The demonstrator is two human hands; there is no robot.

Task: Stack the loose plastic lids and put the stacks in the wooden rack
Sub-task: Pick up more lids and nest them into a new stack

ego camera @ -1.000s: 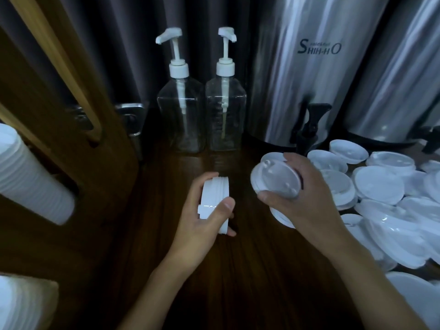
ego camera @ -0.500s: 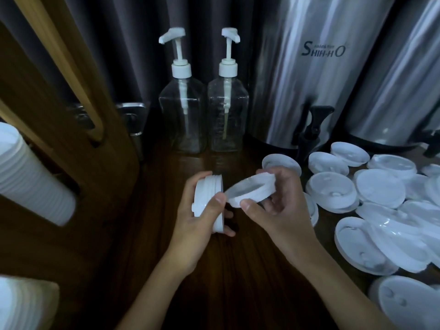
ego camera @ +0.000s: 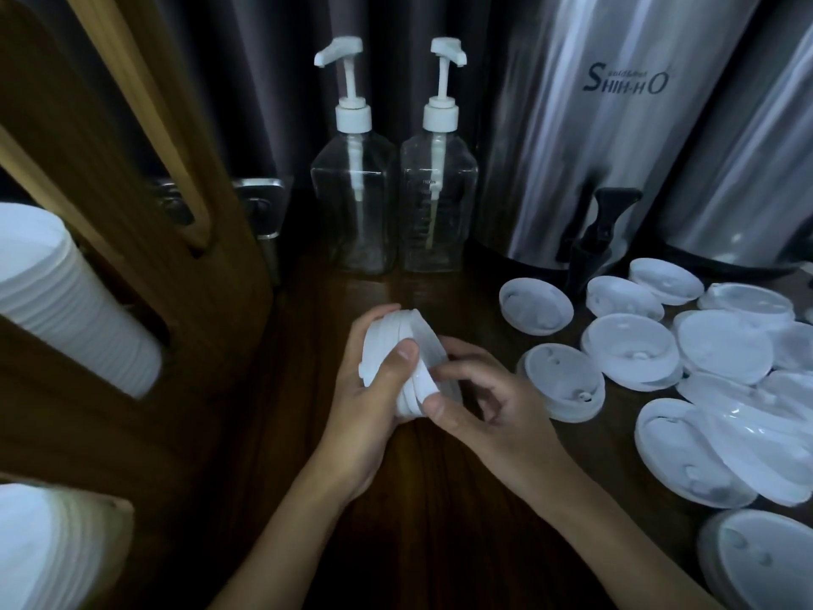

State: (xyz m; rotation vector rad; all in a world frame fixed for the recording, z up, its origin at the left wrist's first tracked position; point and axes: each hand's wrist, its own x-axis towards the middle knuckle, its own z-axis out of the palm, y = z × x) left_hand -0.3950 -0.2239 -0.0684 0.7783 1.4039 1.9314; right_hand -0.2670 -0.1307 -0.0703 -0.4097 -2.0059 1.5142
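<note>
Close above the dark counter (ego camera: pixel 440 512), the left hand (ego camera: pixel 369 402) grips a short stack of lids (ego camera: pixel 387 341) held on edge, its fingers curled behind and its thumb lying across the rims. The right hand (ego camera: pixel 492 416) pinches the newest lid (ego camera: pixel 424 367) by its lower rim between thumb and forefinger. That lid lies against the open face of the stack, a little askew at the bottom.

To seat it well, the right hand probably needs to square the rim to those beneath and press evenly until it nests. Meanwhile the left thumb should loosen just enough to let it in, since a skewed lid would likely fan the stack. The loose lids (ego camera: pixel 629 350) lie scattered just to the right, so the next pick is a short reach. The wooden rack (ego camera: pixel 145 222) stands to the left, with white stacks (ego camera: pixel 66 301) already in its slots.

Half a second earlier the right hand held this lid tilted and nearly flat, only its edge meeting the stack. Now it stands upright against the stack's face. A second ago that hand was lifting it over the loose lids. The pump bottles (ego camera: pixel 354 213) and the steel urn (ego camera: pixel 572 147) behind stand as before.
</note>
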